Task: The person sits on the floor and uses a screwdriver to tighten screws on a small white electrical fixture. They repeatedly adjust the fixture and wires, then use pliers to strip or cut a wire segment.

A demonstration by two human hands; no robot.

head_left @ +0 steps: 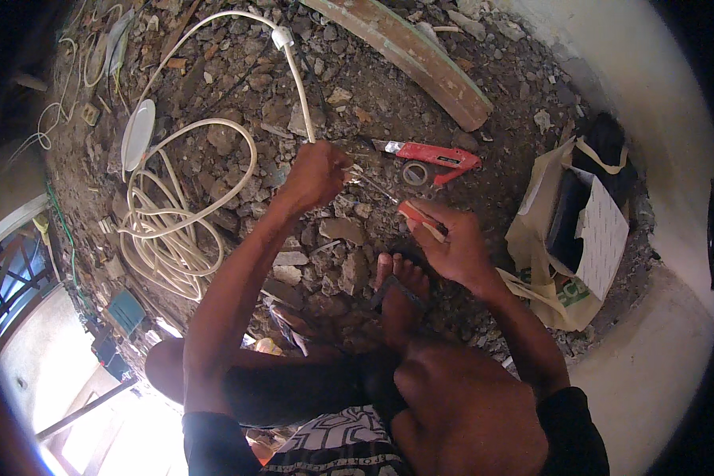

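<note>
My left hand [316, 174] is closed round the end of a thick white cable [301, 95], which loops up and away to the left. A white fitting [282, 37] sits on the cable a little beyond that hand. My right hand [452, 242] grips a screwdriver-like tool [416, 213] with an orange-red handle. Its thin metal shaft points left, toward the cable end at my left fingers; whether they touch is too small to tell. Just beyond my hands, a red hand tool [436, 156] with a pale metal tip lies beside a grey tape roll [415, 172].
Rubble covers the ground. Loose coils of white cable [170, 238] lie at left beside a white oval disc [140, 135]. A long wooden board [420, 63] lies at the far side. At right, a paper bag [531, 230] holding a box stands near the pale wall [650, 95].
</note>
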